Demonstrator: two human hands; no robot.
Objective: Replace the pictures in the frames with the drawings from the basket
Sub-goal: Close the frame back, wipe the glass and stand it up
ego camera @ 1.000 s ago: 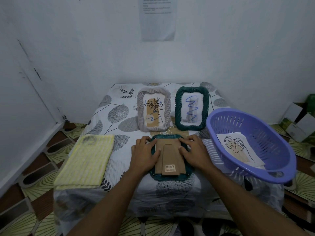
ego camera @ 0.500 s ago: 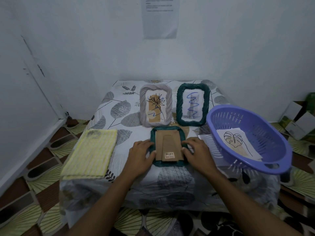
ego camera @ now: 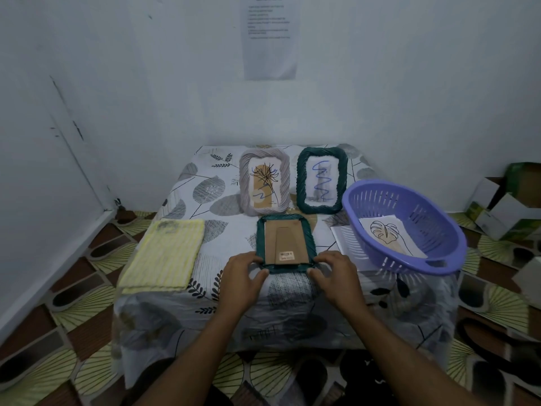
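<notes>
A dark green frame (ego camera: 286,244) lies face down at the middle of the table (ego camera: 205,189), its cardboard back and folded stand up — the sensible way to lay it, since the back has to come off before the picture can be swapped. The left hand (ego camera: 244,278) sits at the frame's 7 o'clock corner and the right hand (ego camera: 336,276) at its 5 o'clock corner, both palm down, wrists low, forearms reaching in from the near edge. The fingers curl loosely against the rim; whether they truly pinch it or only rest there I cannot tell. At 12 o'clock stand a grey frame (ego camera: 265,181) and a second green frame (ego camera: 322,180), upright so their pictures face out. The drawing (ego camera: 386,234) waits in the purple basket (ego camera: 409,200) at 3 o'clock, within reach. A yellow cloth (ego camera: 164,253) lies at 9 o'clock.
</notes>
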